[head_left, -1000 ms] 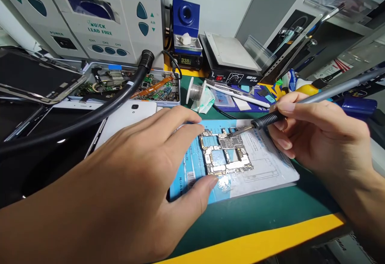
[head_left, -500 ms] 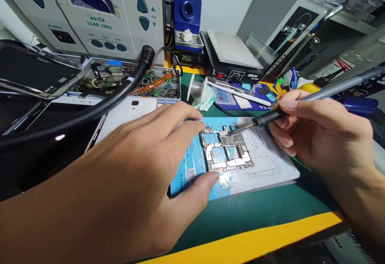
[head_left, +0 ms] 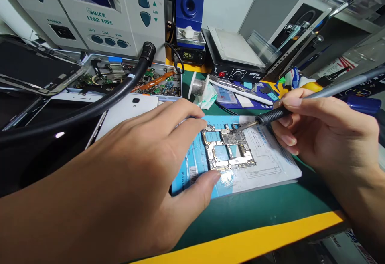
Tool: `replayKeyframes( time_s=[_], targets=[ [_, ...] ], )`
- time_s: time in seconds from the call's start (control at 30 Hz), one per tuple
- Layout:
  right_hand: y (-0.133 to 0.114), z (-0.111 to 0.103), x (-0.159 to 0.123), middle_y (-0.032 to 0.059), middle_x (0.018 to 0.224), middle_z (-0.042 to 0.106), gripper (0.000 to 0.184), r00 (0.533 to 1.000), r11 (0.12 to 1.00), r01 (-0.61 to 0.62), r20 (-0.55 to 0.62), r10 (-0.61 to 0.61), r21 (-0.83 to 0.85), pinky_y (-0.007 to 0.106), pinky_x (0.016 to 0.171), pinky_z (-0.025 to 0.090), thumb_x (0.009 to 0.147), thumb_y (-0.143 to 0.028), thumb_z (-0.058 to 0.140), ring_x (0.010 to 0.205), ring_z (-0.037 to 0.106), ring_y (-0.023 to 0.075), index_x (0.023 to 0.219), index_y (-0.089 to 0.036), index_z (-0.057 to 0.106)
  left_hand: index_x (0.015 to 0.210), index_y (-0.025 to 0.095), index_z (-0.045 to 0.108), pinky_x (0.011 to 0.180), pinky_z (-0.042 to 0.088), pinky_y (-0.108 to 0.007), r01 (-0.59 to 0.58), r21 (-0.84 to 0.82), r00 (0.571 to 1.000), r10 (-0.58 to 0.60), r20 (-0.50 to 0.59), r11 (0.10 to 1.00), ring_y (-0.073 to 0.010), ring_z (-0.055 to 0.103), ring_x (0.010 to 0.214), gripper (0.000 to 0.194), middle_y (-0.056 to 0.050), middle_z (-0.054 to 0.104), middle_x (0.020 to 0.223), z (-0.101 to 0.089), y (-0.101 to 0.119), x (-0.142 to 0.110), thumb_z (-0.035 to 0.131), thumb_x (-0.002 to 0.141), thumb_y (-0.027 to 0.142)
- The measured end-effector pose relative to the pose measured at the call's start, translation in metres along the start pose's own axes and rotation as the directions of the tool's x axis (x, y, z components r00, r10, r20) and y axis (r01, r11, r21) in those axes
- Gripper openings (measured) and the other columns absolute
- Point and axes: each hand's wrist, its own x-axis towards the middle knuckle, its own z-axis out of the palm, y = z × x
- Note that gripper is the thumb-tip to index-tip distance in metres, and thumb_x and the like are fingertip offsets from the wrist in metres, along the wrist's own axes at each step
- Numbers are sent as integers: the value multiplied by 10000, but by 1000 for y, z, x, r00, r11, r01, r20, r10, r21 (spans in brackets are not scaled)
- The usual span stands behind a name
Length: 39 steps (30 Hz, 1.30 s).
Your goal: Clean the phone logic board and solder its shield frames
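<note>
A small phone circuit board (head_left: 229, 148) lies on a blue and white packet (head_left: 264, 164) on the green mat. My left hand (head_left: 141, 168) rests over the packet's left part, fingers spread, with thumb and index fingertips touching the board's left edge. My right hand (head_left: 325, 132) grips a soldering iron (head_left: 270, 115) like a pen. The iron's tip touches the top right corner of the board.
A grey hot-air station (head_left: 99, 11) stands at the back left, its black hose (head_left: 99, 103) crossing a tray of parts (head_left: 156, 85). A blue soldering station (head_left: 188, 27), a heating plate (head_left: 233, 49), a solder spool (head_left: 197, 87) and phones (head_left: 126, 113) lie behind. The yellow table edge (head_left: 270, 236) runs in front.
The view has shifted slightly. Both hands and the iron's tip stay on the board. The soldering station's display reading has gone up.
</note>
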Motion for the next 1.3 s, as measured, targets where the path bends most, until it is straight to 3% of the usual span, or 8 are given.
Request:
replayKeyframes(
  time_s=[0.4,0.57,0.8,1.07,1.3],
  targets=[
    [-1,0,0,-23,427,573,156,1000,1000,-10,-1,10,-8,225,198,329,717,-141,671,262,471,133,572,-188,707,1234,328,617,1094,551,-448,24,-108,1000,-24,4,994,-360,554,1345,436,1,663,1247,9,-5,3,597,877,577],
    [-2,-1,-1,-27,427,570,148,1000,1000,-12,-6,12,-12,226,194,324,711,-144,677,259,465,132,575,-193,707,1241,330,599,1076,559,-438,19,-86,1000,-19,3,996,-344,580,1309,423,8,663,1247,6,-4,2,571,891,565],
    [-3,-1,-2,-25,425,570,119,1000,1000,-19,-9,19,-15,231,205,329,693,-168,705,266,470,134,576,-194,707,1309,243,555,1021,571,-400,-4,-4,1000,4,22,1000,-241,644,1148,447,-32,608,1334,-1,0,3,537,929,478],
    [-3,1,0,-28,415,575,101,1000,1000,-22,-16,22,-4,225,203,327,681,-161,713,264,472,134,584,-189,712,1309,242,551,1032,545,-380,-12,-4,1000,13,16,1000,-223,622,1187,441,-23,601,1338,-1,0,2,529,940,482],
    [-2,-2,-3,-26,415,573,91,999,999,-40,-13,40,2,212,213,325,690,-179,714,268,470,129,600,-185,705,1281,225,576,1018,570,-431,-13,-11,999,13,30,1000,-242,636,1151,424,-47,610,1319,-1,0,3,538,941,475]
  ],
)
